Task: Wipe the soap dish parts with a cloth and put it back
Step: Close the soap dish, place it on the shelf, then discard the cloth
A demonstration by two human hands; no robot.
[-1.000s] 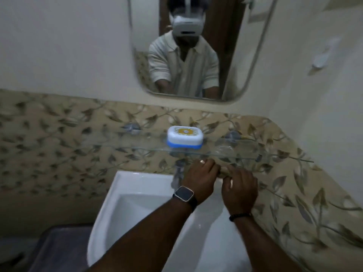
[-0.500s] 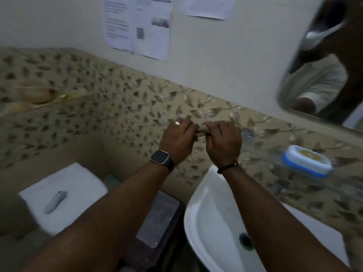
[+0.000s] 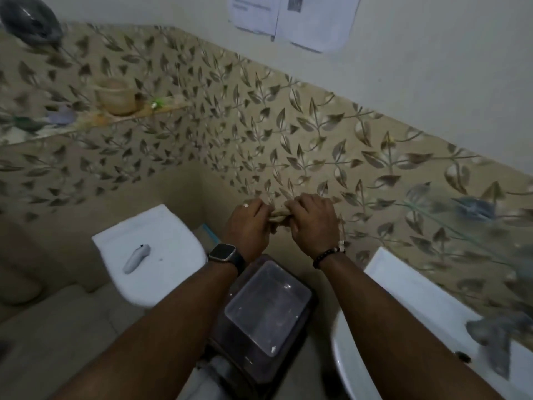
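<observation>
Both my hands are held out together in front of the leaf-patterned tiled wall. Between them is a small beige cloth [image 3: 277, 215], bunched up and mostly hidden by my fingers. My left hand [image 3: 248, 226], with a ring and a watch on the wrist, grips its left end. My right hand [image 3: 312, 223], with a bead bracelet, grips its right end. The soap dish is out of view.
A white toilet cistern [image 3: 173, 255] with a white handle-like object [image 3: 136, 257] on it is at lower left. A dark bin with a clear lid [image 3: 268, 308] stands below my hands. The white basin [image 3: 403, 301] and glass shelf [image 3: 450, 226] are at right. A tiled ledge with a bowl [image 3: 116, 96] is upper left.
My view has swung left, away from the mirror and glass shelf; the blue and white soap dish has left the frame. My hands stay together on the cloth.
</observation>
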